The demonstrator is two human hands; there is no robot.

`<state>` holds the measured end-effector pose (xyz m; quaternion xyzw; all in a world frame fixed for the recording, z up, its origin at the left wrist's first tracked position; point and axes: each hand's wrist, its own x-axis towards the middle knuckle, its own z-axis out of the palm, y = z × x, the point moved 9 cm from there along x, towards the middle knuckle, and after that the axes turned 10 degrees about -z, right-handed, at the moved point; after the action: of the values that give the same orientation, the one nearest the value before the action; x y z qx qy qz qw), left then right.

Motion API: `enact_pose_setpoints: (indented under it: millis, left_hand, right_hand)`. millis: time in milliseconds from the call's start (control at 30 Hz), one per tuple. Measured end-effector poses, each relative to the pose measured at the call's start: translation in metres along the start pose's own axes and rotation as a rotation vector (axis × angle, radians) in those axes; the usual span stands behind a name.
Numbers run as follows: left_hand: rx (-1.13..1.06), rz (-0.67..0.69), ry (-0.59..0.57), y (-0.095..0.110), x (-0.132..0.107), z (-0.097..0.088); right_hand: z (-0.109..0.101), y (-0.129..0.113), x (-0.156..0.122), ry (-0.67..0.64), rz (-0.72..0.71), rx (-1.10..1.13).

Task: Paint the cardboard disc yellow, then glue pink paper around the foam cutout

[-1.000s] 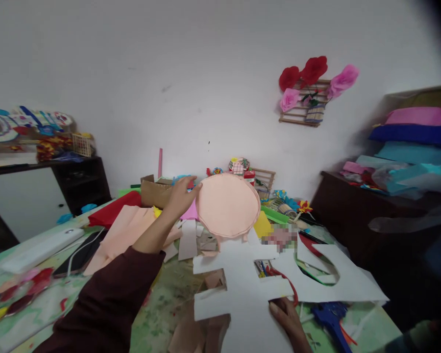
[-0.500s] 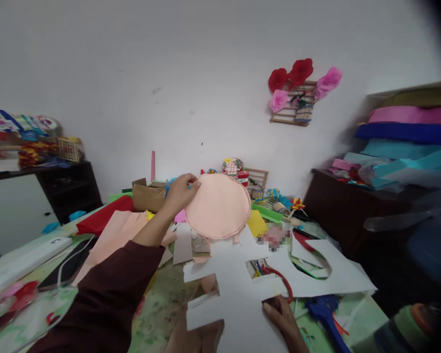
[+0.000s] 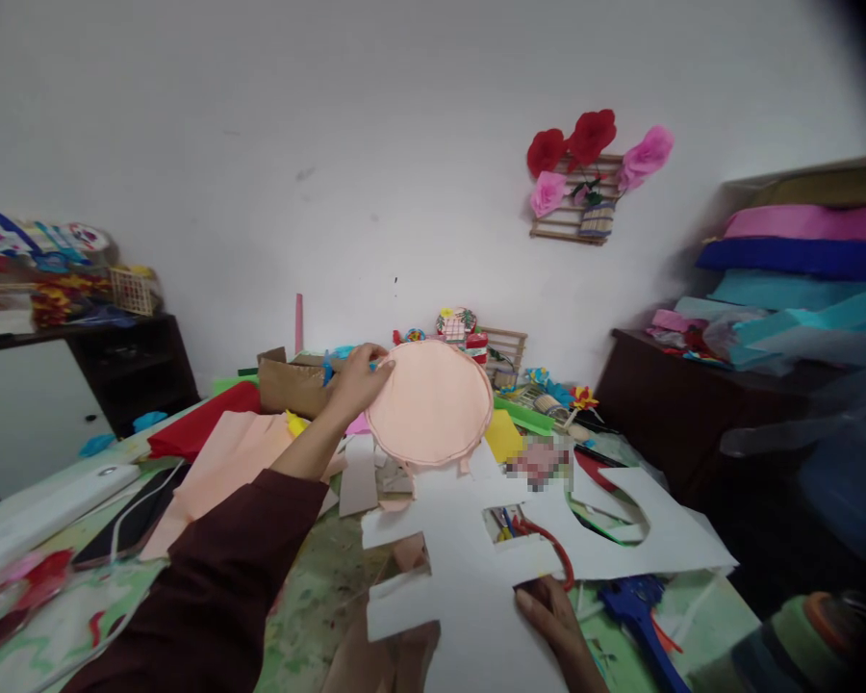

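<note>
A large white card cutout [image 3: 469,568] with stubby side arms stands propped up in front of me. Its round top [image 3: 431,404] is covered in peach paper with a wavy rim and small peach tabs below. Between thumb and fingers, my left hand [image 3: 363,380] pinches the upper left edge of that round part. My right hand [image 3: 555,616] grips the cutout's right edge lower down, thumb in front and the other fingers partly hidden. Just beyond the right hand lies a blue glue gun [image 3: 639,616]. Red scissor handles [image 3: 559,553] show by the cutout's right arm.
More white card [image 3: 678,525] lies at the right, near a bottle [image 3: 801,640]. On the left are peach paper [image 3: 223,462], a red roll [image 3: 206,421], a phone [image 3: 130,520] and a white power bank [image 3: 50,520]. A cardboard box [image 3: 292,385] stands behind.
Almost nothing differs. Both hands keep their hold on the cutout, and the round top has tilted or shifted only very slightly.
</note>
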<state>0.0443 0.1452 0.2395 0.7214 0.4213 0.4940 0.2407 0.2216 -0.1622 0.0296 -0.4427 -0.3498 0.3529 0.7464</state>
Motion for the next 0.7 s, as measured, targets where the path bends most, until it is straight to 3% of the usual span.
enact_pose_setpoints:
  millis: [167, 367, 500, 600, 700]
  left_hand:
    - [-0.181, -0.124, -0.026, -0.016, -0.003, 0.002]
    - [-0.342, -0.284, -0.203, -0.037, -0.015, 0.014]
    - [-0.339, -0.318, -0.269, -0.042, -0.021, 0.023]
    - [-0.298, -0.274, -0.224, -0.033, -0.022, 0.018]
    - [-0.037, -0.008, -0.074, 0.01, -0.034, 0.001]
  right_hand:
    - [-0.009, 0.008, 0.002, 0.042, 0.037, 0.021]
    - [-0.013, 0.014, 0.002, 0.078, 0.081, 0.052]
    - [-0.007, 0.011, 0.001, 0.073, 0.097, 0.073]
    - [-0.003, 0.007, 0.001, 0.056, 0.062, 0.064]
    - [0.0, 0.005, 0.002, 0.031, 0.037, 0.036]
